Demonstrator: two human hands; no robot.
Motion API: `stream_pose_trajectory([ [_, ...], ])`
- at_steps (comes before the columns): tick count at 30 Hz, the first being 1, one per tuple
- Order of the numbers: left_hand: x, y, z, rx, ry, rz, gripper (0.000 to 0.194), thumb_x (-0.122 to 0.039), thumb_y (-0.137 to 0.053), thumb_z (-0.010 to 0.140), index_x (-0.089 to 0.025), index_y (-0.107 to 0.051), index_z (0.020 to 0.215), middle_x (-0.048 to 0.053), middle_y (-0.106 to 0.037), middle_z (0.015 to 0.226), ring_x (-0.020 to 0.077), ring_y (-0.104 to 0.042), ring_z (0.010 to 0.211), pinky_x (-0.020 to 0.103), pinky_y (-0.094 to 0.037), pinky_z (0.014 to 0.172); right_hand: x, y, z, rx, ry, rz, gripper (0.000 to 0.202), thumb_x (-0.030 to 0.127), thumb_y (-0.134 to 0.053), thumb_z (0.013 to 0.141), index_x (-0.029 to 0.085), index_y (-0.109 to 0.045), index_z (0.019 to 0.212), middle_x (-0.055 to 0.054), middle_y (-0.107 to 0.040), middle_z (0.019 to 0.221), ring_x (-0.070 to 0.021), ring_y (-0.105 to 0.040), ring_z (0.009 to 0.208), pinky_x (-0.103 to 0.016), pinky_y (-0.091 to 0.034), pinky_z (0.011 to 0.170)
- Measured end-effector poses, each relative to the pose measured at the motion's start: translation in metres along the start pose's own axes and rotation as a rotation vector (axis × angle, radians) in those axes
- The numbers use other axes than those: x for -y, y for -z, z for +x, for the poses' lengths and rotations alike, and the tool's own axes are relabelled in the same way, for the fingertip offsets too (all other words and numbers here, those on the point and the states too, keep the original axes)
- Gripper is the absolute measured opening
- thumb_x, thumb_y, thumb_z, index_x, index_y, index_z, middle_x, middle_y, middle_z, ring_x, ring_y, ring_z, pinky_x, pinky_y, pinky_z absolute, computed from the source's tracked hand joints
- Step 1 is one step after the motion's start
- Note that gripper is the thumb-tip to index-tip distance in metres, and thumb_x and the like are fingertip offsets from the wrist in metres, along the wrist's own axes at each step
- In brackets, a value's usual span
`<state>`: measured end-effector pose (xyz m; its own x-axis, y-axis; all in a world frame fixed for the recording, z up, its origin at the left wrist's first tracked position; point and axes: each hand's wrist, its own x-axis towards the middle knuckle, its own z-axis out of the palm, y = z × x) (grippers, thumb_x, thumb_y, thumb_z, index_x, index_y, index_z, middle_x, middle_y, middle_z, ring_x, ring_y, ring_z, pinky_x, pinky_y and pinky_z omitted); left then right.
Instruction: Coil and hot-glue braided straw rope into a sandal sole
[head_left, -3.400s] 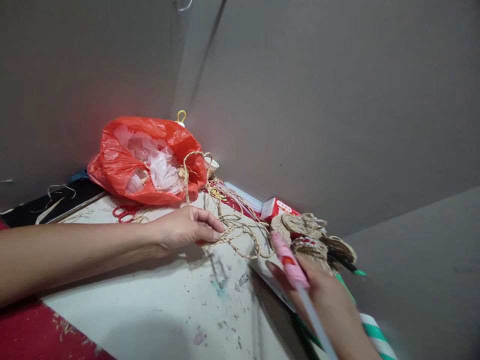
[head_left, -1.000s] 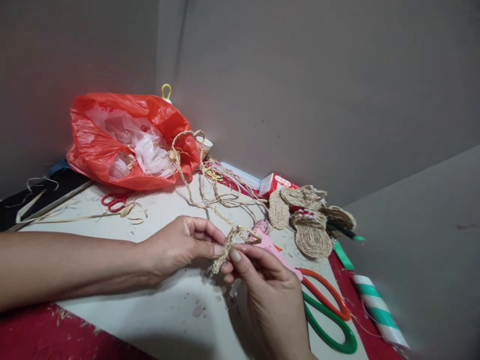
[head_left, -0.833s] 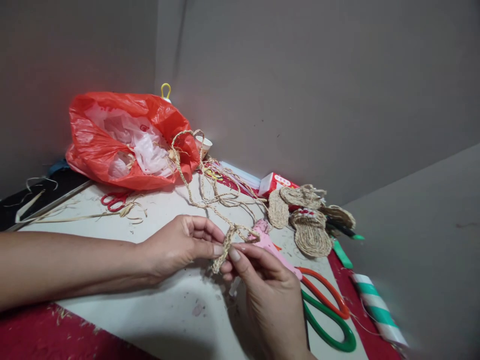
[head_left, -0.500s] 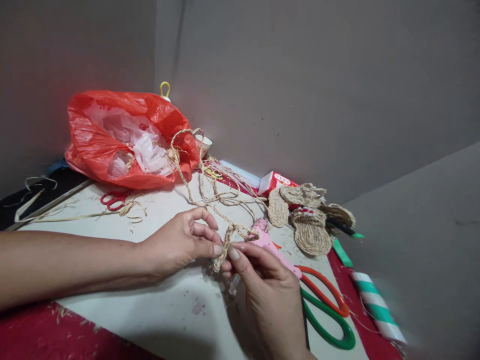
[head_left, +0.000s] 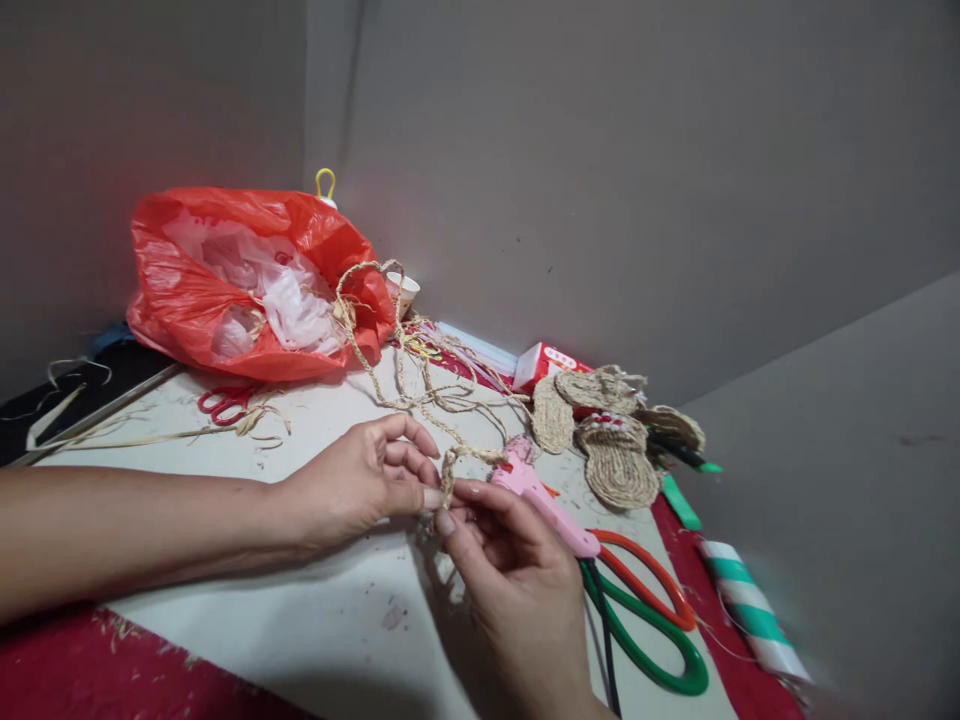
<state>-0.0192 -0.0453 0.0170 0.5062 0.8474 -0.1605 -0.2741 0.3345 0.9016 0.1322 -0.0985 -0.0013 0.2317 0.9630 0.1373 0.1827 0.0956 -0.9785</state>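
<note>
Between my two hands is the folded end of a braided straw cord (head_left: 448,478). My left hand (head_left: 375,470) pinches it from the left with thumb and fingers. From the right, my right hand (head_left: 510,570) grips the same end, thumb in front and lower down. The rest of the cord trails in loose loops up towards the red plastic bag. Just behind my right hand lies a pink glue gun (head_left: 544,505). Scissors with one orange and one green handle (head_left: 694,675) lie to its right, partly covered by my hand.
A red plastic bag (head_left: 180,340) with white plastic inside stands at the back left. Small red scissors (head_left: 225,404) lie before it. Coiled straw soles (head_left: 621,470) sit at the right near a red and white box (head_left: 541,365). A green-striped roll (head_left: 754,610) lies at the right edge.
My right thumb has slid slightly left and down along the cord's end, and the held piece now stands more upright. My left hand has barely moved.
</note>
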Motion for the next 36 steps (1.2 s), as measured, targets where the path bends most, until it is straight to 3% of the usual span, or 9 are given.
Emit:
stream_pose_trajectory([
  [6,-0.005,0.001,-0.002,0.028,0.047,0.029,0.031,-0.011,-0.075,0.067,-0.017,-0.054,0.089,-0.003,-0.063,0.071,0.0083,-0.058,0.062,0.021,-0.042,0.062,0.000,0.004,0.000,-0.001,0.231,-0.166,0.010,0.020,-0.069,0.075,0.019,-0.068,0.084,-0.002,-0.068,0.073,-0.0138,-0.063,0.060,-0.024,-0.052,0.058],
  [11,-0.012,0.008,-0.001,0.100,0.059,0.052,0.021,-0.019,-0.076,0.071,-0.014,-0.062,0.086,0.000,-0.067,0.072,0.0105,-0.061,0.066,0.023,-0.046,0.069,-0.001,0.006,0.001,0.028,0.383,-0.246,0.010,0.015,-0.065,0.079,0.020,-0.065,0.087,-0.002,-0.068,0.079,-0.0125,-0.063,0.062,-0.021,-0.051,0.055],
  [19,-0.012,0.009,0.003,0.150,0.050,0.034,0.015,-0.019,-0.077,0.072,-0.014,-0.066,0.081,-0.001,-0.069,0.073,0.0108,-0.063,0.067,0.023,-0.047,0.070,-0.002,0.006,0.004,0.076,0.366,-0.320,0.006,0.022,-0.067,0.081,0.021,-0.061,0.084,0.005,-0.055,0.063,-0.0109,-0.051,0.054,-0.022,-0.045,0.053],
  [36,-0.020,0.018,0.008,0.237,-0.039,0.202,0.009,-0.016,-0.074,0.074,-0.016,-0.074,0.084,0.001,-0.072,0.078,0.0117,-0.065,0.073,0.021,-0.049,0.072,0.001,0.005,0.004,0.052,0.485,-0.378,0.004,0.018,-0.063,0.081,0.018,-0.063,0.077,0.003,-0.056,0.058,-0.0101,-0.051,0.048,-0.020,-0.044,0.047],
])
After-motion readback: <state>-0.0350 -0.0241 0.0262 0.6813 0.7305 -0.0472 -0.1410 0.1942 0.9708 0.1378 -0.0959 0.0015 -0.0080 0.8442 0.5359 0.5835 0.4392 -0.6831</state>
